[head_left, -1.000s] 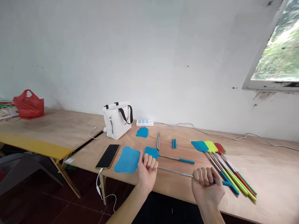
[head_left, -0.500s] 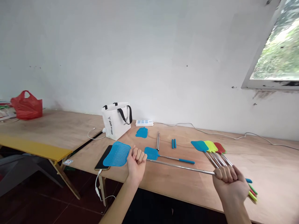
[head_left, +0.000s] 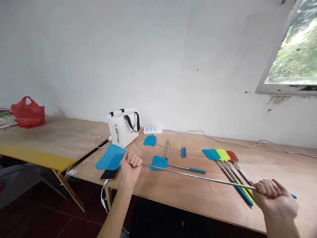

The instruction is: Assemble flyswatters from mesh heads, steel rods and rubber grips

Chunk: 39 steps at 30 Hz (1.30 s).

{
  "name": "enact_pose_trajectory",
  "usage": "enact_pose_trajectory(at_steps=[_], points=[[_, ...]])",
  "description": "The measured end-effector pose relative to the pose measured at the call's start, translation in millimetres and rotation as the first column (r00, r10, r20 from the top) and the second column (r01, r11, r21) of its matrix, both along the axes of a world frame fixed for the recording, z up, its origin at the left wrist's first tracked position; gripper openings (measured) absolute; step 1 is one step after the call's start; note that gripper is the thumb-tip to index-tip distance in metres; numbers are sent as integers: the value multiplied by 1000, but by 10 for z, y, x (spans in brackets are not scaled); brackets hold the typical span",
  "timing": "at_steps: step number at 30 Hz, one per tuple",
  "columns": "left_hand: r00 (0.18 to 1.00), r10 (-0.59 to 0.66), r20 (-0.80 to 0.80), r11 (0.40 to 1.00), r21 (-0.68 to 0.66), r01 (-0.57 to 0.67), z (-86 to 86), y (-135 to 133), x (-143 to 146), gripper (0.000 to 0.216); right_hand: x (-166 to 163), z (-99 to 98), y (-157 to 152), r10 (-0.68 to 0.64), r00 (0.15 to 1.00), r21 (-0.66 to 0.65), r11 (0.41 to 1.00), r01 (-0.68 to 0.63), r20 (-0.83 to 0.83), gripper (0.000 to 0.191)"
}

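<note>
Left hand [head_left: 131, 166], right hand [head_left: 276, 198]: both grips closed on blue swatter [head_left: 111, 158] | position: above surface [head_left: 188, 198] | rod appears already drawn long; second swatter [head_left: 159, 162] lies shorter, blue tubes [head_left: 185, 152] loose

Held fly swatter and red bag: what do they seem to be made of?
Swatter head: likely plastic, matte blue, evenly perforated. Swatter rod: probably metal, bright silver with glossy highlights. Red bag: apparently thin plastic film, slightly glossy, creased.

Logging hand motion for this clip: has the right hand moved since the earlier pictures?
Yes. Judged against the white power strip, the right hand has moved rightward, farther from the strip.
</note>
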State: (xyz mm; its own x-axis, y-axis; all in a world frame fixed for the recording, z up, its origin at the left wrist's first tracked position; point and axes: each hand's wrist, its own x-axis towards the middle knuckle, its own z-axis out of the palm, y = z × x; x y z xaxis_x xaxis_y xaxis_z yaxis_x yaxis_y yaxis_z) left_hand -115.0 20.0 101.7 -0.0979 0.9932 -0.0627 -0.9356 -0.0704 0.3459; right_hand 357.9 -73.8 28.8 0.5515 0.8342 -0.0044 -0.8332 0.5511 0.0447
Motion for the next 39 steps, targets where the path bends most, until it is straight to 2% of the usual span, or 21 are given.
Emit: enact_pose_trajectory(at_steps=[5,10,13,16,19,22,27,32,36,39], points=[[1000,2,-26,1000,4,-2,-4,47,-78,50,201,-40,-58,17,995,54,998,-12,-100,44],[1000,-13,-18,999,33,14,-12,52,-49,51,96,7,-43,17,972,32,999,-10,-235,45],[999,-43,14,996,79,42,-15,23,-15,48,46,46,-52,26,949,77,997,-2,-314,45],[997,8,79,990,142,-19,-21,-4,22,43,20,76,-74,68,938,158,987,-14,-340,45],[983,109,145,981,144,-130,-44,-11,50,47,3,84,-74,69,943,174,985,-12,-325,46],[982,148,120,984,87,-158,-86,-7,62,52,12,54,-50,46,956,152,988,-2,-290,45],[994,110,15,994,22,-110,-158,1,83,58,40,8,-23,14,978,113,994,10,-206,40],[982,178,61,982,55,-181,-202,25,136,60,-69,55,-13,-163,964,31,984,173,-209,26],[975,212,57,977,21,-214,-259,68,142,63,-178,42,34,-198,973,-72,979,190,-121,41],[972,234,30,971,49,-235,-313,108,108,62,-226,-26,105,-235,970,-156,962,223,-68,50]])
